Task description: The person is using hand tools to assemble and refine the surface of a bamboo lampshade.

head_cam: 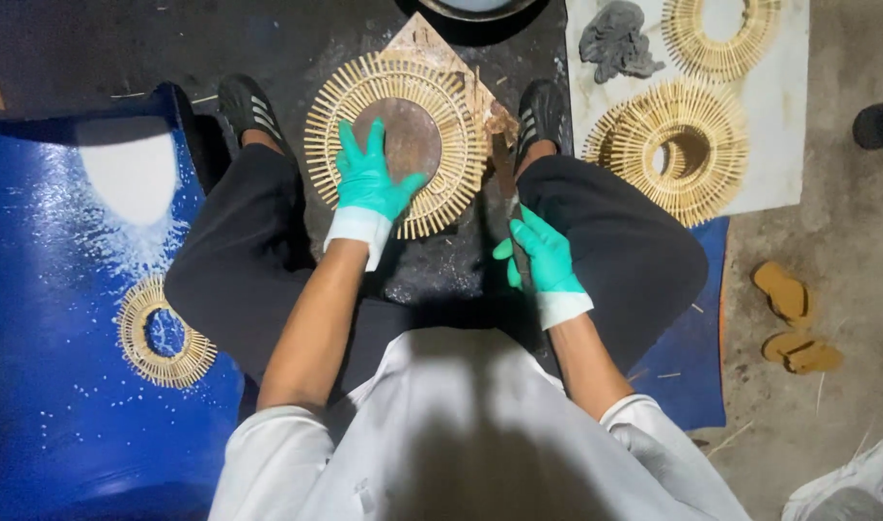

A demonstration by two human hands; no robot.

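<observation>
A round sunburst ring of short wooden sticks [451, 106] lies on the dark floor between my feet, with a brown disc [414, 135] in its middle. My left hand [369, 178], in a green glove, presses flat on the ring's lower left part and the disc's edge. My right hand [538, 260], also gloved green, grips the handle of a long dark blade-like tool [502, 164] that points up toward the ring's right side. A brown board corner [424, 43] sticks out from under the ring.
Stacked stick rings [668, 150] and another ring [717, 34] sit on a white sheet [784, 106] at the right, beside a grey crumpled cloth [615, 41]. A smaller ring [162, 333] lies on a blue tarp [55, 289] at the left. Two brown pieces [789, 323] rest on concrete.
</observation>
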